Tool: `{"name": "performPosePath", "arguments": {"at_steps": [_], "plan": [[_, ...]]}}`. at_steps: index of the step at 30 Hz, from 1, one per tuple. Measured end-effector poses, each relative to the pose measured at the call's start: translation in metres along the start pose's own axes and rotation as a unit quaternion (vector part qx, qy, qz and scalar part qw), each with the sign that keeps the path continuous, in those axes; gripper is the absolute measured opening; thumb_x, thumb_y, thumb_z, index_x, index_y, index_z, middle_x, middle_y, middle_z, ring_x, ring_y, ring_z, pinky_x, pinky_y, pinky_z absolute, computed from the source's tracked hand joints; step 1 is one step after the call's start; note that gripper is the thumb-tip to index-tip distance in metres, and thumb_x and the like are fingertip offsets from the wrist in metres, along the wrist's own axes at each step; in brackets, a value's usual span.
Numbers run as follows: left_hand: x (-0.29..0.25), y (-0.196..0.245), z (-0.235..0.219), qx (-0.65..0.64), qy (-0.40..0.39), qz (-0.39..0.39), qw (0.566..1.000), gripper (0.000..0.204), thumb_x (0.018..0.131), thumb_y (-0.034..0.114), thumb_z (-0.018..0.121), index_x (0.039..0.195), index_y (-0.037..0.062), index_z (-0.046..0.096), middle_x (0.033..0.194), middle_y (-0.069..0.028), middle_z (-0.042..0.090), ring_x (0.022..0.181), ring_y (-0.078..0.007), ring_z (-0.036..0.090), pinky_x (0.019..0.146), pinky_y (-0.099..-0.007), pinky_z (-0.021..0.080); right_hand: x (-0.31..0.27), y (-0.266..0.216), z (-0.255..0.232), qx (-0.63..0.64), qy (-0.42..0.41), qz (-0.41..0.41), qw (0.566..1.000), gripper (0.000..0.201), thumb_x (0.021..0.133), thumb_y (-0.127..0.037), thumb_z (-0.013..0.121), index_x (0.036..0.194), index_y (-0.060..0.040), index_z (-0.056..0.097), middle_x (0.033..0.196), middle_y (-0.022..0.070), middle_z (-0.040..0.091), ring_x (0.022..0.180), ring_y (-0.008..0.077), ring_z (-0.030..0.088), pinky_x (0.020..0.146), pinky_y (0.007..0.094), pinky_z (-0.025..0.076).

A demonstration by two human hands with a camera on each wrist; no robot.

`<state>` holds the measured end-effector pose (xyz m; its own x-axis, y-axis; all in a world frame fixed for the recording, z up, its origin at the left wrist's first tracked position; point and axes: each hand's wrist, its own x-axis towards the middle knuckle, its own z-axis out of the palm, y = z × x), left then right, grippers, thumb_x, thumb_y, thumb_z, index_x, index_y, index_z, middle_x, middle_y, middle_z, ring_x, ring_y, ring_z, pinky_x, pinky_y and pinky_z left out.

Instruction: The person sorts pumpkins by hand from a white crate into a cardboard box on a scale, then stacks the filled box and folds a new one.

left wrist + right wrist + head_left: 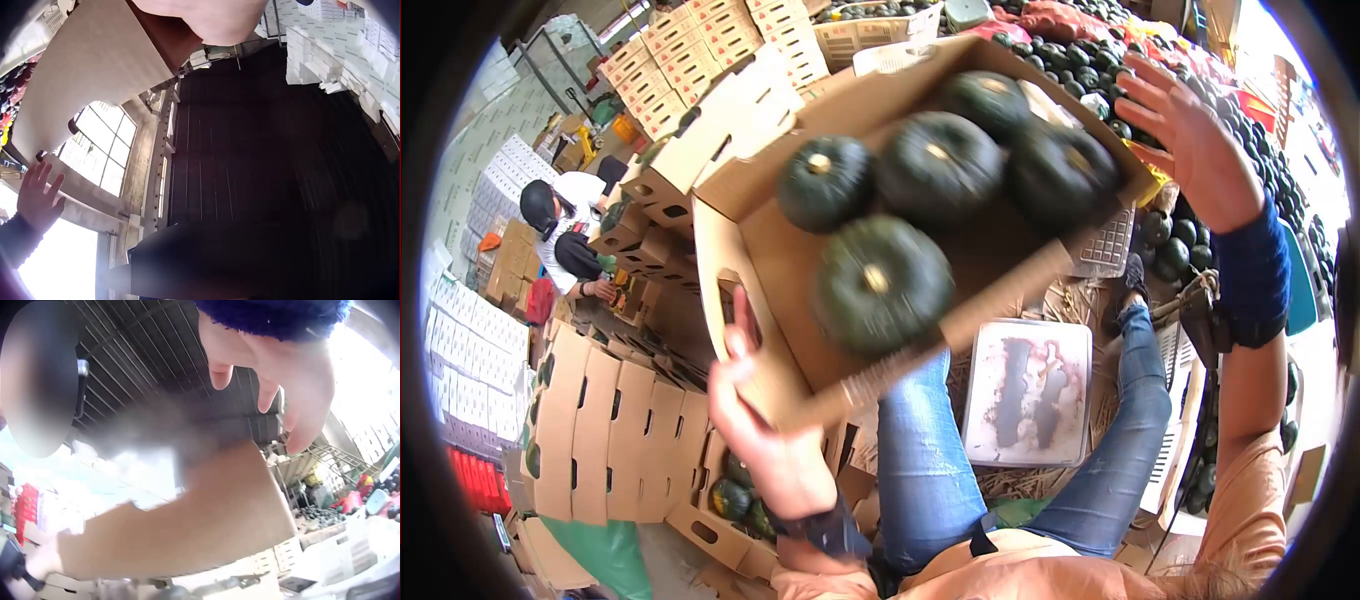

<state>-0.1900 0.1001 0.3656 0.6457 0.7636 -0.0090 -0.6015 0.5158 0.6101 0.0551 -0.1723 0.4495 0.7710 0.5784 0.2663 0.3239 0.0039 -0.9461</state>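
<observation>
A cardboard box (760, 235) with dark green squashes is held up in front of the body, tilted, in the head view. One green squash (884, 285) lies near its front side, and several more sit towards the back. My left hand (770, 440) grips the box's left end, fingers at the handle cutout. In the left wrist view, that hand (209, 19) shows at the top edge beside the carton wall (94, 62). My right hand (1200, 150) is raised beside the box's far right corner, fingers spread, holding nothing. The right wrist view shows this hand (281, 372) apart from the box (206, 519).
Below the box, a white stained lid-like panel (1028, 395) lies between my legs. Stacked cartons (615, 430) stand at left, where another person (565, 235) crouches. A large pile of squashes (1090, 70) spreads along the back and right. More cartons (690, 50) are stacked behind.
</observation>
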Motion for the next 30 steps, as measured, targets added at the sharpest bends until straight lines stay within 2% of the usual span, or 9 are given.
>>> {"name": "performPosePath", "arguments": {"at_steps": [4, 6, 10, 14, 18, 20, 25, 27, 30], "plan": [[0.068, -0.017, 0.0, -0.03, 0.083, 0.059, 0.994, 0.021, 0.077, 0.02, 0.055, 0.091, 0.0042, 0.054, 0.114, -0.0116, 0.056, 0.103, -0.0286, 0.054, 0.089, -0.045, 0.043, -0.011, -0.019, 0.008, 0.012, 0.017, -0.054, 0.998, 0.053, 0.091, -0.042, 0.042, 0.134, -0.0108, 0.041, 0.139, 0.0066, 0.04, 0.124, 0.0204, 0.041, 0.096, 0.0337, 0.035], [0.093, -0.051, -0.006, 0.199, 0.196, 0.235, 0.931, 0.026, 0.078, 0.018, 0.054, 0.097, -0.0008, 0.053, 0.103, -0.0119, 0.057, 0.094, -0.0249, 0.055, 0.086, -0.0365, 0.043, -0.04, -0.016, 0.013, -0.05, 0.054, 0.004, 0.997, 0.056, 0.088, -0.044, 0.047, 0.131, -0.0091, 0.044, 0.136, 0.0062, 0.043, 0.122, 0.0188, 0.043, 0.093, 0.0315, 0.037], [0.092, -0.09, -0.037, 0.457, 0.22, 0.284, 0.814, 0.062, 0.093, 0.038, 0.044, 0.132, -0.0076, 0.029, 0.142, -0.0267, 0.011, 0.132, -0.0316, 0.02, 0.105, -0.0398, 0.022, -0.112, 0.036, -0.021, -0.108, 0.055, 0.096, 0.988, 0.055, 0.083, -0.043, 0.054, 0.126, -0.0084, 0.048, 0.131, 0.0039, 0.046, 0.118, 0.016, 0.046, 0.089, 0.0283, 0.038], [0.036, -0.054, -0.057, 0.375, 0.082, 0.201, 0.902, 0.069, 0.094, 0.046, 0.041, 0.139, -0.002, 0.021, 0.147, -0.0169, 0.007, 0.137, -0.0294, 0.011, 0.109, -0.0438, 0.016, -0.193, 0.109, -0.064, -0.074, 0.108, 0.255, 0.958, 0.044, 0.084, -0.032, 0.057, 0.12, -0.0076, 0.052, 0.128, 0.0055, 0.048, 0.117, 0.0184, 0.047, 0.093, 0.0307, 0.037], [-0.059, -0.013, -0.108, 0.623, -0.048, 0.19, 0.757, 0.063, 0.084, 0.023, 0.058, 0.138, 0.0081, 0.029, 0.144, -0.0166, 0.02, 0.134, -0.0315, 0.018, 0.107, -0.045, 0.021, -0.299, 0.241, -0.147, -0.536, 0.052, 0.208, 0.816, 0.035, 0.083, -0.017, 0.058, 0.116, -0.0055, 0.053, 0.136, 0.0111, 0.04, 0.126, 0.0276, 0.037, 0.104, 0.0388, 0.028], [-0.099, 0.021, -0.134, 0.77, -0.04, 0.188, 0.609, 0.065, 0.079, 0.019, 0.062, 0.136, 0.0081, 0.032, 0.142, -0.0208, 0.019, 0.132, -0.0366, 0.019, 0.105, -0.0473, 0.023, -0.311, 0.236, -0.155, -0.397, 0.045, 0.199, 0.895, 0.035, 0.086, -0.018, 0.053, 0.119, -0.0081, 0.054, 0.14, 0.013, 0.034, 0.132, 0.0272, 0.029, 0.108, 0.0387, 0.021], [-0.151, 0.09, -0.215, 0.837, 0.269, 0.207, 0.429, 0.075, 0.077, 0.021, 0.063, 0.14, 0.0077, 0.023, 0.142, -0.0235, 0.019, 0.131, -0.0409, 0.019, 0.105, -0.0523, 0.019, -0.31, 0.219, -0.147, -0.227, 0.125, 0.253, 0.932, 0.049, 0.088, -0.039, 0.049, 0.13, -0.0139, 0.048, 0.139, 0.0061, 0.037, 0.132, 0.0216, 0.028, 0.107, 0.0405, 0.02], [-0.157, 0.114, -0.269, 0.752, 0.407, 0.143, 0.498, 0.079, 0.081, 0.025, 0.062, 0.142, 0.0074, 0.015, 0.142, -0.022, 0.022, 0.13, -0.0375, 0.025, 0.105, -0.0478, 0.024, -0.308, 0.203, -0.139, -0.119, 0.175, 0.286, 0.934, 0.054, 0.087, -0.044, 0.05, 0.133, -0.016, 0.045, 0.138, 0.0032, 0.039, 0.131, 0.0193, 0.03, 0.106, 0.0428, 0.021], [-0.176, 0.14, -0.283, 0.432, 0.452, -0.184, 0.758, 0.076, 0.083, 0.029, 0.06, 0.141, 0.0042, 0.017, 0.14, -0.0233, 0.027, 0.127, -0.0383, 0.029, 0.105, -0.044, 0.026, -0.322, 0.209, -0.16, -0.034, 0.218, 0.269, 0.938, 0.051, 0.091, -0.042, 0.045, 0.135, -0.0174, 0.041, 0.14, 0.0009, 0.038, 0.131, 0.019, 0.031, 0.106, 0.043, 0.021]]}}
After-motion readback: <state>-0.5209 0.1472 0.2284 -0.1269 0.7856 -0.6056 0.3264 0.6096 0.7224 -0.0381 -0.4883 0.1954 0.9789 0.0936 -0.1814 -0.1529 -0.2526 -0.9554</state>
